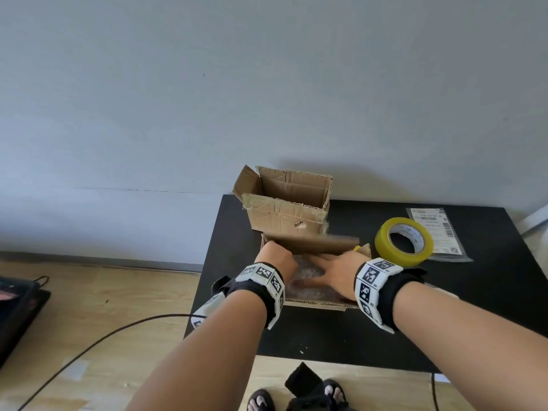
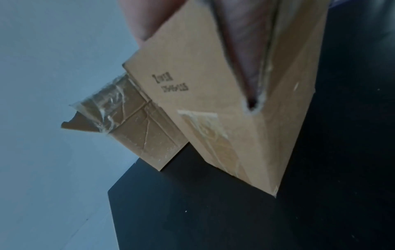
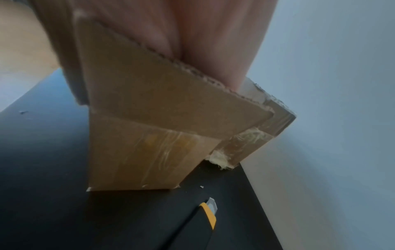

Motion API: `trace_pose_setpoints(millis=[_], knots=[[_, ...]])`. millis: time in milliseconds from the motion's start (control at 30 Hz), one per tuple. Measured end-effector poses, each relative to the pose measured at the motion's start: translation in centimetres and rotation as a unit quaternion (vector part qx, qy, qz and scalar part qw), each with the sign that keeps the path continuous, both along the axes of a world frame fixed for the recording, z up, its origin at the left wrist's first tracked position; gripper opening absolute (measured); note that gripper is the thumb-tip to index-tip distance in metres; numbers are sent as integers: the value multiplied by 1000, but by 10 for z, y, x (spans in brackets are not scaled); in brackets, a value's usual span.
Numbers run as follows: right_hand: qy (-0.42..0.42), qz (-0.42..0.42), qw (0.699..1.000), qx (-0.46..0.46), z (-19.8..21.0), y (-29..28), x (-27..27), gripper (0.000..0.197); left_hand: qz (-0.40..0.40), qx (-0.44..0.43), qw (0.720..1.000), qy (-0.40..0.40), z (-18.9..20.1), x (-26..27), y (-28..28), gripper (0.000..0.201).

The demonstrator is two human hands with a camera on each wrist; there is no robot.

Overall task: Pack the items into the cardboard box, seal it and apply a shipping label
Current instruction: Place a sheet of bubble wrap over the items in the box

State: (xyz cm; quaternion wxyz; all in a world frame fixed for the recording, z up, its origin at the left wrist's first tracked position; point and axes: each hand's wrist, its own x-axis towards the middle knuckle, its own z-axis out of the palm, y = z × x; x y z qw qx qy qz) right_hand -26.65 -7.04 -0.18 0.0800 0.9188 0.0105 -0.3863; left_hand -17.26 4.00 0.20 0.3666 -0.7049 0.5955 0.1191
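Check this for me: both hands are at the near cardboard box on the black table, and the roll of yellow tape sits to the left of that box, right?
Not quite. The roll of yellow tape sits to the right of the near cardboard box, partly on the shipping label, as the head view shows. The rest holds: left hand and right hand are at that box on the black table.

Left hand [image 1: 277, 258] curled, right hand [image 1: 336, 269] flat

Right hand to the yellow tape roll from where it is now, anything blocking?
Probably yes. The right hand lies flat in the near cardboard box, holding nothing, and the yellow tape roll stands just to its right on the black table with nothing between them.
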Motion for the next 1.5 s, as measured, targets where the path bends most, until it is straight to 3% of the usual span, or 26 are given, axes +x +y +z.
trace_pose_setpoints(millis=[200,400,467,567,667,767,833,933,1033,1167,1367,1500], knots=[[11,13,1000,1,1,7,2,76,3,23,999,35,-6,4,-10,28],[-26,-67,997,39,-16,1,3,69,29,6,998,47,-9,8,-12,27],[-39,-79,995,52,-13,1,3,83,51,-4,997,56,-8,8,-11,27],[-62,-33,997,30,-6,3,0,60,105,-38,990,85,-8,5,-11,26],[-103,10,995,10,-3,2,-3,44,208,-102,962,143,-7,3,-9,27],[-132,-56,990,-7,-4,2,-4,25,276,-138,933,185,-8,5,-7,25],[-123,-107,987,10,-7,3,-3,38,294,-126,928,192,-13,6,-6,35],[-111,-124,986,21,-13,2,-2,55,267,-97,942,179,-16,5,-6,45],[-120,-133,984,6,-24,4,0,47,214,-63,961,162,-19,2,-7,28],[-142,-138,980,-14,-37,7,1,39,158,-57,978,125,-24,-5,-8,30],[-139,-154,978,6,-26,7,2,36,187,-55,971,138,-14,-9,-14,29],[-123,-133,983,10,-3,8,2,23,228,-83,956,166,6,-6,-9,32]])
